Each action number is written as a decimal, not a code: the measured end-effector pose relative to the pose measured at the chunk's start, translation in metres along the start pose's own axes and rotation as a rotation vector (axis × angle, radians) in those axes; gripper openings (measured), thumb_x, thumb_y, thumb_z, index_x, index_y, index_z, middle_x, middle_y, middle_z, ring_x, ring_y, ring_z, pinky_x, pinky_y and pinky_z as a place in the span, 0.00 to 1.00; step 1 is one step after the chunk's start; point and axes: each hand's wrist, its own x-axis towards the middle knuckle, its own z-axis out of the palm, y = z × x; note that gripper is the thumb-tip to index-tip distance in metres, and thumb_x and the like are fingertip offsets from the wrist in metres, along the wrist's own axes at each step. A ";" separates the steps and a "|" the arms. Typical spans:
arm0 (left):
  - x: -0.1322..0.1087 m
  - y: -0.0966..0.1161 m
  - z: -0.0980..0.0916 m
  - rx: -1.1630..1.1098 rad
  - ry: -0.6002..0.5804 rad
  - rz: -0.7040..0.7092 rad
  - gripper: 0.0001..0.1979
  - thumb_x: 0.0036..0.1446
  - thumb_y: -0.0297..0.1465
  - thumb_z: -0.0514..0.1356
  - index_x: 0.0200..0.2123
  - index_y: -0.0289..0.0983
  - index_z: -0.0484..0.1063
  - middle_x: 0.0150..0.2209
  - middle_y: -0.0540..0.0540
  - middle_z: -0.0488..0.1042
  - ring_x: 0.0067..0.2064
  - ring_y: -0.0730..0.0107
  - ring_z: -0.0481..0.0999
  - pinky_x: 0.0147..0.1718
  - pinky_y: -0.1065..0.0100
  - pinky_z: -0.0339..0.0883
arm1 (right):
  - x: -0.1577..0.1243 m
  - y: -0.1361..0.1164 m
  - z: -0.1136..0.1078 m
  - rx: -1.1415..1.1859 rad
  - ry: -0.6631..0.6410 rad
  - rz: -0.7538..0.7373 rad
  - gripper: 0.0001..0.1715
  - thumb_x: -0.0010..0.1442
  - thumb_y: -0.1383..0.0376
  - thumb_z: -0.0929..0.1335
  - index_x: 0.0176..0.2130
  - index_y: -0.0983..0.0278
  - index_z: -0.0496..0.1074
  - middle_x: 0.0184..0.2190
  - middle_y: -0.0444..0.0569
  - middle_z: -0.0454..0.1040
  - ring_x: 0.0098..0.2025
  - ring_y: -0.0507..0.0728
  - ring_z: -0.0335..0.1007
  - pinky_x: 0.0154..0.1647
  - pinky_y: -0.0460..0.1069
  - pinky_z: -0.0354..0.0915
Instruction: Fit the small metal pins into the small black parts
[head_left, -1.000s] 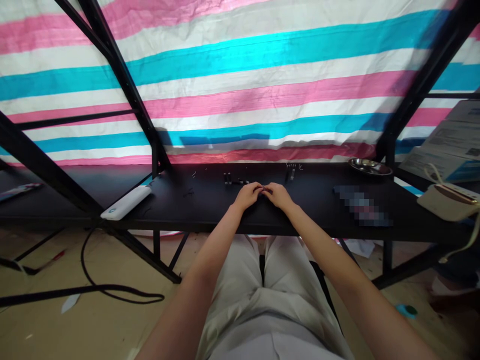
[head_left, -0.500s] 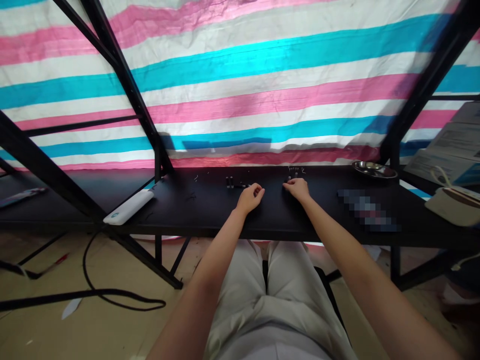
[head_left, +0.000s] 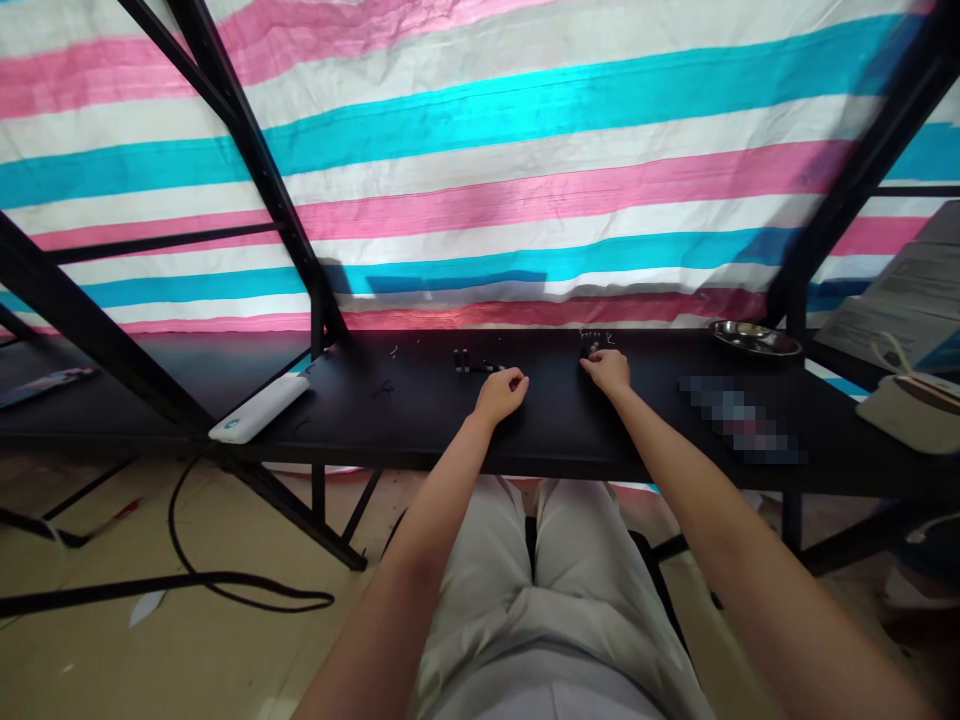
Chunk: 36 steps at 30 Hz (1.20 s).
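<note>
My left hand (head_left: pixel 501 394) rests on the black tabletop (head_left: pixel 405 420) with its fingers curled together. What it holds, if anything, is hidden. Just left of it lie small dark pieces with pale bands (head_left: pixel 487 366), and two similar short dark cylinders (head_left: pixel 461 360) stand side by side further left. My right hand (head_left: pixel 609 372) has thumb and fingers closed at the small dark pieces with pale tips (head_left: pixel 595 348) near the back of the table. Whatever is between those fingers is too small to name. Behind them sits a row of tiny whitish bits (head_left: pixel 596 335).
A shiny metal dish (head_left: pixel 756 340) stands at the back right, with a blurred-out flat item (head_left: pixel 739 418) before it. A white oblong device (head_left: pixel 259 408) lies at the left by the black frame. Thin dark scraps (head_left: pixel 384 388) lie on the table. Striped sheeting (head_left: pixel 525 200) hangs behind.
My right hand has shifted slightly right and toward the back, up to the small pieces near the whitish bits. My left hand stays in nearly the same place, its fingers curled a little tighter.
</note>
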 end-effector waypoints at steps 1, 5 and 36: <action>0.000 0.000 0.000 -0.001 0.002 -0.001 0.11 0.55 0.34 0.53 0.26 0.36 0.71 0.24 0.51 0.70 0.25 0.75 0.66 0.28 0.72 0.59 | 0.000 -0.001 0.000 -0.006 -0.006 0.001 0.16 0.50 0.58 0.69 0.37 0.63 0.78 0.37 0.54 0.77 0.41 0.59 0.72 0.41 0.48 0.64; 0.000 0.000 0.000 -0.004 0.001 0.001 0.10 0.55 0.33 0.53 0.26 0.36 0.71 0.24 0.51 0.70 0.25 0.75 0.65 0.28 0.72 0.59 | 0.003 -0.001 -0.002 -0.051 -0.053 -0.008 0.14 0.51 0.57 0.69 0.36 0.62 0.77 0.37 0.53 0.77 0.41 0.59 0.72 0.42 0.49 0.64; 0.002 0.002 -0.014 0.116 0.470 -0.436 0.18 0.52 0.18 0.47 0.44 0.39 0.62 0.43 0.42 0.72 0.47 0.59 0.69 0.44 0.59 0.60 | -0.018 0.006 -0.016 -0.308 -0.056 -0.002 0.19 0.54 0.56 0.68 0.41 0.67 0.73 0.41 0.60 0.74 0.44 0.63 0.70 0.39 0.53 0.63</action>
